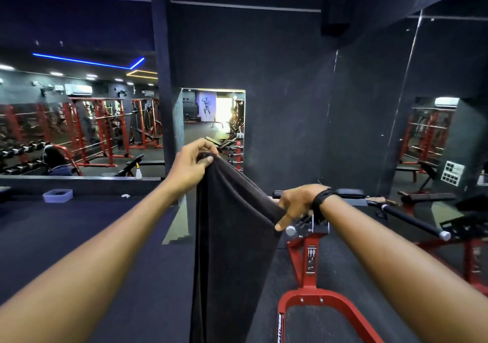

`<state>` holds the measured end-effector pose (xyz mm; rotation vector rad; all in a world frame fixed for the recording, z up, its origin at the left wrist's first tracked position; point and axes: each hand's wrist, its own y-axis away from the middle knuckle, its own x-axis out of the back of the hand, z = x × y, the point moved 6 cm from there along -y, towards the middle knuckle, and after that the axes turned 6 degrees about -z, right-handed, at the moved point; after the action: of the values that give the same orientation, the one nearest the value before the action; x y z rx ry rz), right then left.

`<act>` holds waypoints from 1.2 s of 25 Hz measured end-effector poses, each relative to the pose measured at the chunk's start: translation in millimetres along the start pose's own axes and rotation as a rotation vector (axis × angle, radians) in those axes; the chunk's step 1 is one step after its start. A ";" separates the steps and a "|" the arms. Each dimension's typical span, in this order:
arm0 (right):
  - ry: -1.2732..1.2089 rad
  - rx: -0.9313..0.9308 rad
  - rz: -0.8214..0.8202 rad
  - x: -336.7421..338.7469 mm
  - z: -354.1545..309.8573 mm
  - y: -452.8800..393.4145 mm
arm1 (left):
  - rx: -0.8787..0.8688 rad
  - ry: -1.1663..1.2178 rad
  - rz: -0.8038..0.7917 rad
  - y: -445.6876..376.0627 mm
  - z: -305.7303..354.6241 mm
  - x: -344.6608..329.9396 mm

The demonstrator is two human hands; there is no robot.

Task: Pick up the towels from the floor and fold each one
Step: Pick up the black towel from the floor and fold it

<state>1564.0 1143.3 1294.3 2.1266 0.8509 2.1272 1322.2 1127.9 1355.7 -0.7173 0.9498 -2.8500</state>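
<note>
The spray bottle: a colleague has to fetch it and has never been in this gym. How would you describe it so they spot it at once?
Look to the long mirror wall on the left, showing red racks. Along its foot runs a dark ledge; near the ledge's right end, beside the dark pillar, stands the spray bottle. It is small, whitish and upright with a yellow nozzle, the only pale thing there.

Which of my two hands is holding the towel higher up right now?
The left hand, pinching the dark towel's top corner at the highest point. The right hand, with the black wristband, grips the towel's edge lower and further right.
</note>
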 end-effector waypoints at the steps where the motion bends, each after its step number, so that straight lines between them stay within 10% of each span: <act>1: -0.043 0.036 0.098 10.4 6.3 0.6 | -0.002 -0.121 0.001 2.1 -5.4 5.1; 5: -0.565 0.283 0.570 53.3 28.3 12.7 | 0.066 -0.501 0.098 11.2 -26.5 32.1; 9: -0.678 0.434 0.736 62.1 14.2 9.4 | 0.258 -0.227 0.272 6.7 -58.1 48.0; 16: -0.649 0.356 0.276 25.9 27.0 7.4 | 0.530 -0.155 -0.502 30.2 -82.1 -3.8; 20: -1.114 0.542 0.615 92.2 42.5 44.4 | 0.214 0.489 -0.034 -13.9 -28.4 -5.7; 24: -1.206 0.510 0.195 17.1 25.4 9.8 | 0.381 0.329 -0.403 13.6 -43.5 -67.1; 30: -1.388 0.300 0.170 -45.4 48.0 -5.3 | 0.785 0.315 -0.435 45.6 -110.1 -55.0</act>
<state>1610.1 1147.8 1246.9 2.9829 0.7427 0.1357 1318.0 1162.6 1229.2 -0.4147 -0.4112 -3.3489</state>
